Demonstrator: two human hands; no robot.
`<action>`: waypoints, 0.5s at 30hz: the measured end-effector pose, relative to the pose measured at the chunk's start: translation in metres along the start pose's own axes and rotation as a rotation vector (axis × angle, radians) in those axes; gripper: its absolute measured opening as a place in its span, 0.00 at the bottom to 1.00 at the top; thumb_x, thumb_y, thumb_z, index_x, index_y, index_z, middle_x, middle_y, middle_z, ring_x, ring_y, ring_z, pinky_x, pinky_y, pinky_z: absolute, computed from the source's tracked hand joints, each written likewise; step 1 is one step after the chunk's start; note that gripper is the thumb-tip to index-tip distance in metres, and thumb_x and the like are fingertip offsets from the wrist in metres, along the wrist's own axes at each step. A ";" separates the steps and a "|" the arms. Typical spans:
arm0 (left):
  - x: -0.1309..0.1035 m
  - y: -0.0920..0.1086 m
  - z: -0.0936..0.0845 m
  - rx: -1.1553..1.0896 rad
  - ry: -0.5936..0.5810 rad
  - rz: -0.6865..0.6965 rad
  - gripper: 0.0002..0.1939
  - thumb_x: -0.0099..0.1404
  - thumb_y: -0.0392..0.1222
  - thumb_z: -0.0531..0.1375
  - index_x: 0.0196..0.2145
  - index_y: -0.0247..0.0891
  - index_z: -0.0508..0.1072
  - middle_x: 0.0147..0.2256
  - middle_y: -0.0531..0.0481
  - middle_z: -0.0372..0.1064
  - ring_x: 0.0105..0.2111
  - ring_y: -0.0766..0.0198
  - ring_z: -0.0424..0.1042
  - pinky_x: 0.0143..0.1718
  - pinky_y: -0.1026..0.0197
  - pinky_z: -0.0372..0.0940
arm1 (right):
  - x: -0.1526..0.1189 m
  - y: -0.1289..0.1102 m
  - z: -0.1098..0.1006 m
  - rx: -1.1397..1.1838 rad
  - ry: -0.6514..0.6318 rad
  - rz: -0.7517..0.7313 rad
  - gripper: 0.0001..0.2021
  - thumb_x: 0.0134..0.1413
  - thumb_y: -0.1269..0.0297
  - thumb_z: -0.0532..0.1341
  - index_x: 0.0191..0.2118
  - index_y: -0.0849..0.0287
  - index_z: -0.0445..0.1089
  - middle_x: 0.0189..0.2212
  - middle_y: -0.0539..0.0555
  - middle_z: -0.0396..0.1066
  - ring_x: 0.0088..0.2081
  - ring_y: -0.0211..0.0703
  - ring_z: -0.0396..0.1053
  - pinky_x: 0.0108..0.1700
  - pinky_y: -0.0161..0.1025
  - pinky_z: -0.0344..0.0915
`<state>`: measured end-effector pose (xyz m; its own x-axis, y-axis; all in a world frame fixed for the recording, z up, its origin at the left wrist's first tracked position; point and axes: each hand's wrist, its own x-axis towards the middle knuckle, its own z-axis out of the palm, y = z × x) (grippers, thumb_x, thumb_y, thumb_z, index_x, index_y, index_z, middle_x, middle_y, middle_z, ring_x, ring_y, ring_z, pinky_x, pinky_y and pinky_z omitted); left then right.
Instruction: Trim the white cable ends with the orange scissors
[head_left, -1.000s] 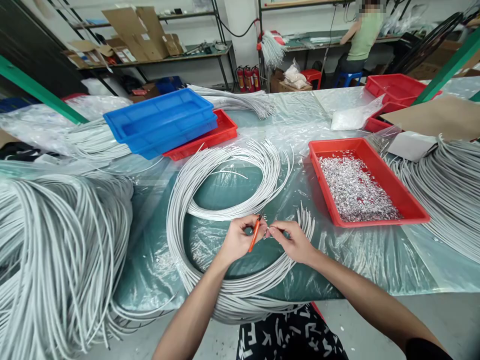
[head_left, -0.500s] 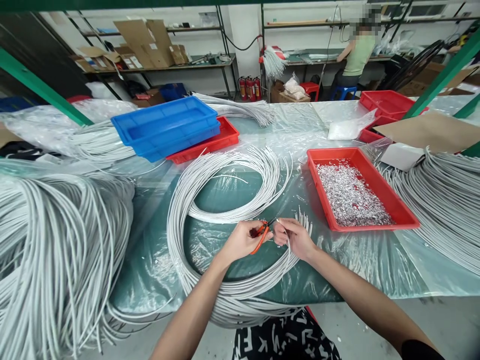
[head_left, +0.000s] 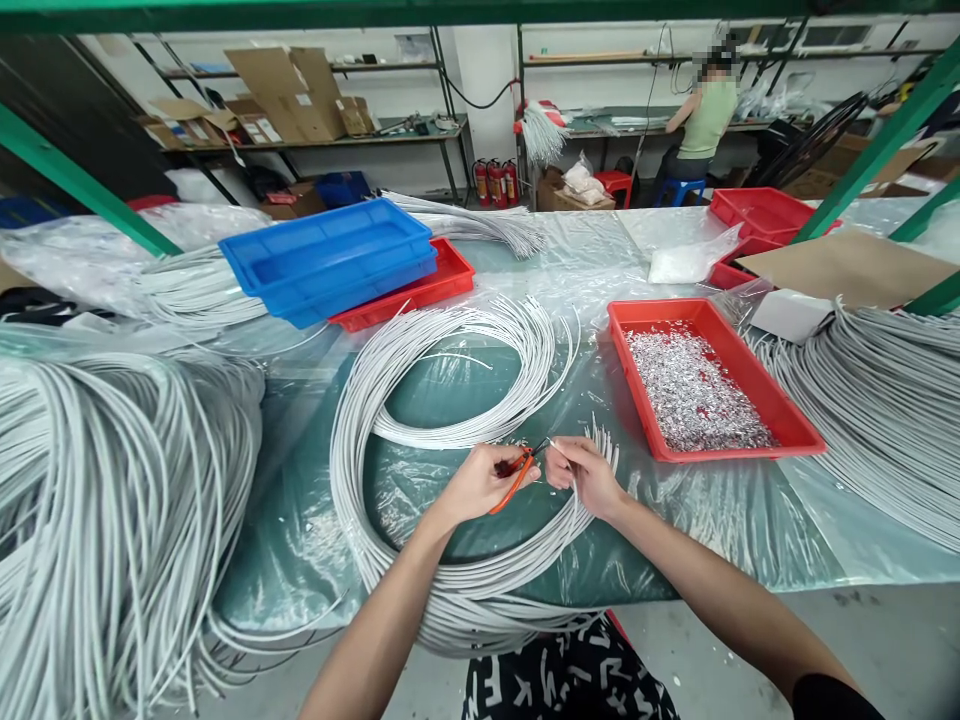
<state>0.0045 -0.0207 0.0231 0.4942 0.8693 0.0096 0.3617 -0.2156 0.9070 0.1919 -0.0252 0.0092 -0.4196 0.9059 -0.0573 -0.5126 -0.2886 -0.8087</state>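
In the head view my left hand [head_left: 480, 484] is closed around orange-handled pliers [head_left: 514, 484], whose dark jaws point right. My right hand [head_left: 586, 474] pinches the end of a light grey cable [head_left: 576, 492], close to the jaw tips. Whether the jaws touch the cable end is too small to tell. Under both hands lies a coil of grey cables [head_left: 480, 580], its loose ends standing up just behind my right hand. A second loop of paler cables [head_left: 442, 434] rests behind it on the table.
To the right is a red tray [head_left: 795, 434] of small shiny metal pieces [head_left: 690, 390]. Blue trays [head_left: 330, 262] sit on another red tray [head_left: 457, 270] at the back left. Large cable bundles [head_left: 127, 500] flank both sides. A person [head_left: 705, 120] works at the far bench.
The view has shifted slightly. My left hand still holds the pliers, whose handles have tilted a little, and my right hand still pinches the cable end.
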 end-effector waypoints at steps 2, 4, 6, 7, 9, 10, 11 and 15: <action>0.000 -0.001 0.001 -0.004 -0.008 0.004 0.23 0.62 0.52 0.62 0.19 0.34 0.62 0.21 0.56 0.47 0.24 0.71 0.47 0.23 0.66 0.44 | 0.001 0.001 0.000 -0.007 0.006 0.003 0.21 0.53 0.53 0.64 0.19 0.58 0.59 0.13 0.44 0.52 0.17 0.33 0.49 0.23 0.36 0.46; 0.000 -0.002 0.001 -0.008 -0.014 0.006 0.22 0.62 0.51 0.62 0.19 0.34 0.61 0.21 0.56 0.46 0.24 0.71 0.46 0.23 0.66 0.43 | 0.001 0.002 -0.001 -0.018 0.005 0.001 0.21 0.53 0.53 0.64 0.19 0.58 0.59 0.13 0.44 0.53 0.16 0.32 0.50 0.23 0.36 0.47; 0.001 -0.003 0.002 -0.008 -0.015 0.001 0.22 0.62 0.50 0.62 0.19 0.34 0.61 0.21 0.56 0.46 0.24 0.71 0.46 0.23 0.66 0.43 | 0.002 0.003 -0.001 -0.029 0.004 -0.006 0.21 0.53 0.53 0.64 0.18 0.59 0.59 0.13 0.44 0.53 0.16 0.32 0.50 0.22 0.36 0.47; 0.001 -0.003 0.002 -0.006 -0.016 -0.004 0.22 0.62 0.50 0.62 0.19 0.34 0.60 0.22 0.56 0.45 0.24 0.71 0.45 0.23 0.66 0.42 | 0.002 0.003 -0.001 -0.034 0.003 -0.011 0.21 0.53 0.53 0.64 0.18 0.59 0.59 0.14 0.44 0.53 0.16 0.32 0.50 0.22 0.36 0.47; 0.000 -0.004 0.002 -0.002 -0.019 -0.012 0.22 0.62 0.50 0.62 0.19 0.34 0.60 0.22 0.56 0.45 0.24 0.71 0.45 0.23 0.66 0.42 | 0.002 0.003 -0.002 -0.041 0.002 -0.020 0.21 0.53 0.54 0.64 0.18 0.59 0.60 0.14 0.44 0.53 0.16 0.32 0.50 0.22 0.36 0.47; 0.000 -0.004 0.002 -0.001 -0.019 -0.016 0.23 0.62 0.50 0.61 0.19 0.34 0.59 0.22 0.56 0.45 0.24 0.71 0.45 0.23 0.66 0.42 | 0.002 0.003 -0.002 -0.045 0.001 -0.021 0.21 0.53 0.54 0.64 0.18 0.59 0.60 0.14 0.44 0.53 0.16 0.32 0.50 0.22 0.36 0.47; 0.000 -0.004 0.002 -0.001 -0.020 -0.018 0.23 0.62 0.50 0.61 0.19 0.34 0.59 0.22 0.56 0.44 0.24 0.71 0.45 0.23 0.65 0.42 | 0.002 0.003 -0.002 -0.048 -0.001 -0.019 0.21 0.53 0.54 0.64 0.18 0.59 0.60 0.14 0.44 0.53 0.16 0.32 0.50 0.22 0.36 0.47; -0.001 -0.004 0.002 -0.004 -0.026 -0.014 0.23 0.63 0.51 0.61 0.19 0.34 0.60 0.22 0.56 0.45 0.24 0.71 0.45 0.23 0.65 0.42 | 0.002 0.002 -0.003 -0.044 -0.019 -0.001 0.20 0.52 0.55 0.65 0.18 0.58 0.59 0.14 0.44 0.53 0.16 0.32 0.50 0.23 0.36 0.48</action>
<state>0.0038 -0.0218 0.0191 0.5099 0.8601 -0.0144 0.3660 -0.2018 0.9085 0.1921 -0.0236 0.0054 -0.4335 0.9000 -0.0457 -0.4799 -0.2735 -0.8336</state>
